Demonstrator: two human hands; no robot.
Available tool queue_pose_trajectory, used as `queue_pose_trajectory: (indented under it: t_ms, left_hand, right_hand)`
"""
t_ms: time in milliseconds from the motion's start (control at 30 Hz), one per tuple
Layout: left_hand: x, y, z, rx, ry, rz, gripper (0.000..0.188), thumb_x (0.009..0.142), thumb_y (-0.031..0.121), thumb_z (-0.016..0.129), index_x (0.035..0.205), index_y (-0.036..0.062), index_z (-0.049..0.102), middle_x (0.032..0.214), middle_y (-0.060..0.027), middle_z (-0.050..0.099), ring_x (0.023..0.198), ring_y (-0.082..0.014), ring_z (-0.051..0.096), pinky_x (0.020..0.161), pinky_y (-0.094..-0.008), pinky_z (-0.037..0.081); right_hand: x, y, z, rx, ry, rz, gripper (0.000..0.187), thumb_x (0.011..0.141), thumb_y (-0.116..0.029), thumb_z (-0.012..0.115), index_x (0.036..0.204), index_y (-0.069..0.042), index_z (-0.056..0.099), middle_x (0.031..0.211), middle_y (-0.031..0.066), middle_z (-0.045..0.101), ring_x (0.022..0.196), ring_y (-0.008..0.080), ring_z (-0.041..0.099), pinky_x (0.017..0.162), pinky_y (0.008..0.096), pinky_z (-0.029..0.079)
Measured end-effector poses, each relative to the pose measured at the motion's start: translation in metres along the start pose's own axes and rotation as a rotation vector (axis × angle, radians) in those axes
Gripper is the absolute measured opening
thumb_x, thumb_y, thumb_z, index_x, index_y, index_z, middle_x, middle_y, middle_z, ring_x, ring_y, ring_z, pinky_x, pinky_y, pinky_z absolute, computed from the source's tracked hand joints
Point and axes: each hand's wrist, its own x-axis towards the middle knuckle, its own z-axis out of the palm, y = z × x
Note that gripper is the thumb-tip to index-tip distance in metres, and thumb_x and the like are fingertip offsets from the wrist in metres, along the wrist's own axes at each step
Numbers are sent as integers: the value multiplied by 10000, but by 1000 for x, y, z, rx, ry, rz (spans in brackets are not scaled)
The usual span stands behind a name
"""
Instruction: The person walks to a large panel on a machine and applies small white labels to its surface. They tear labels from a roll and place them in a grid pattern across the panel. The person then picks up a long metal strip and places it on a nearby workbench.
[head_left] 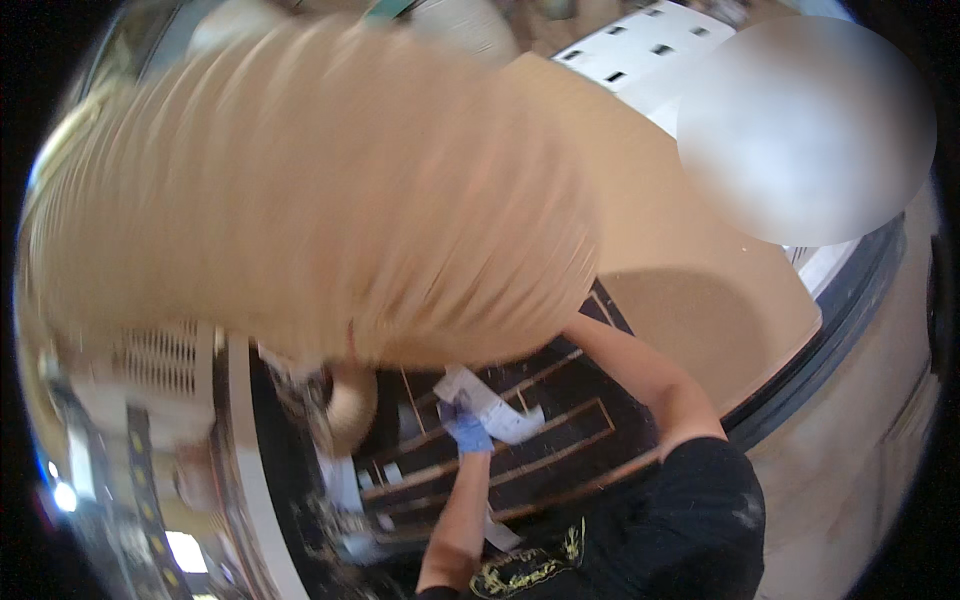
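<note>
My left hand (465, 430), in a blue glove with dark smudges, is closed on one part of a white curled sheet (508, 418). The sheet hangs just over a black tabletop (560, 455) marked with thin brown strips. My right forearm (635, 372) reaches forward from a black sleeve, and the hand at its end is hidden behind a large beige ribbed hose (330, 190). That hose is motion-blurred, fills the upper left and covers much of the work area.
A broad brown board (680, 220) lies at the right, with a white slotted panel (640, 55) beyond it. A smaller ribbed hose (350, 408) comes down at the table's left side. A vented pale housing (160, 365) stands further left. A pale blurred patch hides the upper right.
</note>
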Motion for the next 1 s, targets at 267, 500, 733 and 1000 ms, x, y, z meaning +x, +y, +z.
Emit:
queue_pose_trajectory:
  t_ms: [267,500,733,1000]
  left_hand:
    - [-167,170,-54,165,-194,279,347,819,201,572,1108,27,489,982,-38,553,881,-119,488,780,-272,405]
    - [-309,202,-98,14,-125,188,311,803,157,557,1083,24,526,945,-42,590,852,-110,525,754,-261,431]
    - [-391,225,-105,26,-87,192,323,804,157,550,1084,-2,525,955,-72,597,866,-117,534,764,-269,440]
    - [-428,253,-46,85,-92,287,317,802,133,564,1086,-1,522,960,-75,593,870,-128,536,770,-280,434]
  right_hand:
    - [-250,-175,53,1285,11,-100,381,825,-86,573,1192,-53,475,1115,80,544,1020,162,503,898,298,405]
    - [-370,-236,62,1011,53,-224,483,732,-7,652,1179,-74,480,1064,32,544,952,120,515,840,264,431]
    - [-431,-247,46,807,-38,-289,442,727,0,658,1143,-76,529,1034,24,561,901,103,518,793,251,440]
    - [-466,-243,-18,855,-55,-396,353,744,10,634,1085,-63,583,957,30,602,849,81,533,740,225,442]
